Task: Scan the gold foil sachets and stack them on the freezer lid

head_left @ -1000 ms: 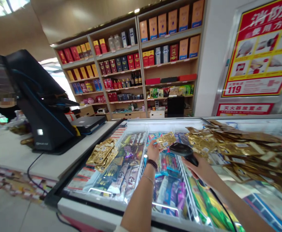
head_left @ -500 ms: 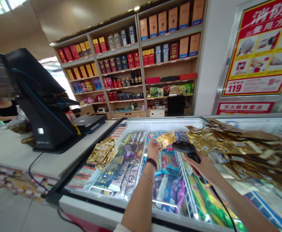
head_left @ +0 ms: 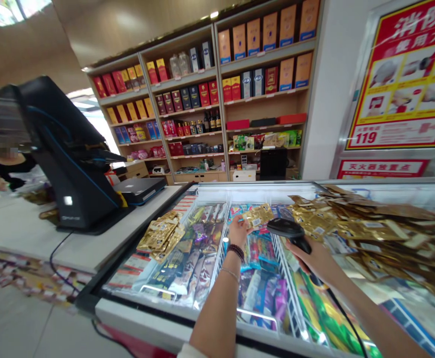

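Two grips are at work above a glass-topped chest freezer (head_left: 146,318) packed with colourful packets. My left grip (head_left: 238,232) is closed, pinching a gold foil sachet (head_left: 256,216) by its edge, held at 12 o'clock from my wrist. My right grip (head_left: 312,261) wraps firmly round a black corded barcode scanner (head_left: 288,229), whose head sits just beside the sachet, at its 3 o'clock. A big heap of gold sachets (head_left: 381,228) lies on the glass at my 3 o'clock, a smaller pile (head_left: 160,234) at 10 o'clock. Further along at 10 o'clock, a black checkout terminal (head_left: 68,169) stands on the pale tabletop (head_left: 23,238).
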{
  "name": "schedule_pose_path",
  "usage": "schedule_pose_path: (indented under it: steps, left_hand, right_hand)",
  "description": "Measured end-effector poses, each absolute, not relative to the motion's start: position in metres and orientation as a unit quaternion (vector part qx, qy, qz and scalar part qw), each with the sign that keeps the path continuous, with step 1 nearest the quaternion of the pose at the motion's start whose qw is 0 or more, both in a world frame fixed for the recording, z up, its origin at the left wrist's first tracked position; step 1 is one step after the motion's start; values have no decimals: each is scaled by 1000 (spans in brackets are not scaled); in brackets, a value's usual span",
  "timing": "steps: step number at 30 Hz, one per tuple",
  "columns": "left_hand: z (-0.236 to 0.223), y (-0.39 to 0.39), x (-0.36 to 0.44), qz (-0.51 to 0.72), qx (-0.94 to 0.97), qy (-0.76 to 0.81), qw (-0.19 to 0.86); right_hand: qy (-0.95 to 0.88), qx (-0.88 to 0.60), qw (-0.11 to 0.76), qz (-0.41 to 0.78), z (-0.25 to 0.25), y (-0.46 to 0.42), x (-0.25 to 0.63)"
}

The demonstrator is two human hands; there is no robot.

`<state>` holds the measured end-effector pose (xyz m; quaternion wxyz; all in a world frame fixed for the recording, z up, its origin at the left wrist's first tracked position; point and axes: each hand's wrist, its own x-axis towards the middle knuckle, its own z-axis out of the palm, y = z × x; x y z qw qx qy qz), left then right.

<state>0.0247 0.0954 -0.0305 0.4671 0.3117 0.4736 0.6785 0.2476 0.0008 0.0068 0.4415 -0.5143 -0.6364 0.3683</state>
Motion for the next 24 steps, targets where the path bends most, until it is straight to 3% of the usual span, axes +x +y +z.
schedule_pose_path:
  steps: [16,20,24]
  left_hand:
    - [-21,88,25,670,300,484,476]
    - [-25,87,12,665,289,489,484]
    - [-26,85,-25,688,259,496,463]
  right_hand:
    - [-629,-513,440,384,8,0,245]
    - [-583,-504,472,428,-5,21,248]
    - [-548,-510,430,505,-13,59,239]
